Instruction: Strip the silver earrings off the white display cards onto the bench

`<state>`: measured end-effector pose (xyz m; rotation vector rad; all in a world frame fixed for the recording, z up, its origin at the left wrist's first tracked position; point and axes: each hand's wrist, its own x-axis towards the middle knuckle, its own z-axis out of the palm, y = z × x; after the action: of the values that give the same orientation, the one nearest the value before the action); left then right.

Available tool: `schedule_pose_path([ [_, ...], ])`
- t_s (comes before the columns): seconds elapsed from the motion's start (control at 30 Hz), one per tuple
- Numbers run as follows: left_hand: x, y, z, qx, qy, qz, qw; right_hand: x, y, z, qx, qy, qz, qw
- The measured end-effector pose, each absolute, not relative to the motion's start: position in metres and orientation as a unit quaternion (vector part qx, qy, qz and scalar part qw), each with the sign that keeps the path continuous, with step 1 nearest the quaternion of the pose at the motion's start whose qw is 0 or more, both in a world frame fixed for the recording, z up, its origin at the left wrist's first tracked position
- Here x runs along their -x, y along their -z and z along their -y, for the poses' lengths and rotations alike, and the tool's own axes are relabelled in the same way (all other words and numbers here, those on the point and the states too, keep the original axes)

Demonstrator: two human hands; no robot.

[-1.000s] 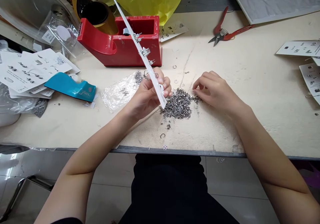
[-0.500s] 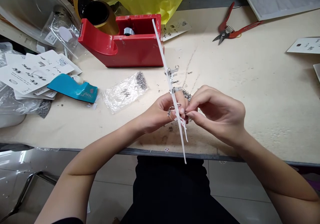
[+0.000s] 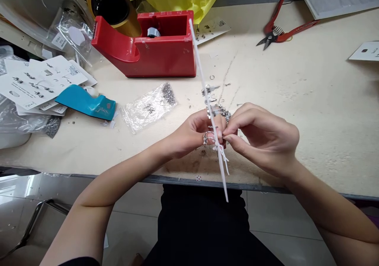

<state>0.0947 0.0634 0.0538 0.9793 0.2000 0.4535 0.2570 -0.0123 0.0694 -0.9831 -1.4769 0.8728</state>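
Note:
A white card (image 3: 201, 70) stands edge-on to the camera, with several small metal jewellery pieces through it and white threads hanging near its lower part. My left hand (image 3: 192, 134) grips the card around its middle, fingers on both sides. On the card's right side, my right hand (image 3: 260, 139) pinches with thumb and index finger close to the left fingertips; what lies in the pinch is too small to make out. Behind the hands, a pile of small metal parts (image 3: 225, 114) lies on the table, partly hidden.
A red tape dispenser (image 3: 166, 56), a teal dispenser (image 3: 85, 102), a clear bag of small parts (image 3: 149, 108) and white jewellery cards (image 3: 38, 86) lie at the left and centre. Red-handled cutters (image 3: 275, 34) rest at the back right.
The card has shifted slightly right and turned a little within my left hand. My right hand has moved slightly right, still pinching; the view has shifted slightly.

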Motion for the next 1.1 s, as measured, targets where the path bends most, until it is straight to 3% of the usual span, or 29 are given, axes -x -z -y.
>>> schedule_pose_path([
  [1.1, -0.097, -0.039, -0.061, -0.471, -0.275, -0.08, 0.834, -0.251, -0.062, 0.014, 0.396, -0.37, 0.623, 0.564],
])
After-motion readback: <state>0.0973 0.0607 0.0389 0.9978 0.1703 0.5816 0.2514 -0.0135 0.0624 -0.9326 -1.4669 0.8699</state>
